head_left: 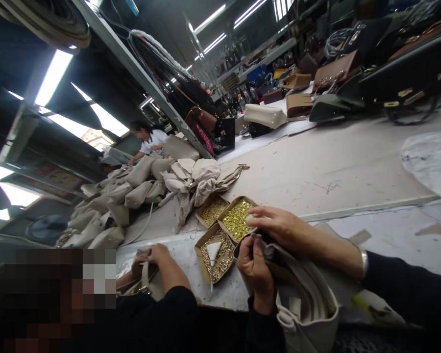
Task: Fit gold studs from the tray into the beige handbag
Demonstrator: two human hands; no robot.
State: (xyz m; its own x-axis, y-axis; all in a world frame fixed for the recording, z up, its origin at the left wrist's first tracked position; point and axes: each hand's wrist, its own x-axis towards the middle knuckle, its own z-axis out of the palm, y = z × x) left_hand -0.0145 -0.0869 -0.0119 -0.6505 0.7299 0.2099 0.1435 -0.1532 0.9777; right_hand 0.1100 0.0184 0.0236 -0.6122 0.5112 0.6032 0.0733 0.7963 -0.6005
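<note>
Many small gold metal pieces (236, 219), seemingly being picked, call for precision: right hand (279, 225) loosely spread near them, left hand (256, 269) pinching a beige soft-sided bag (314, 336)

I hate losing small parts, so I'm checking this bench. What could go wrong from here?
The right hand is close to the box of bright gold pieces; a nudge might scatter some.
The beige bag, its edge held by the left hand, gapes open nearby, so a stray piece could drop in unnoticed.
The white triangular tool's stem juts past its box's rim; a sleeve could catch it.
</note>
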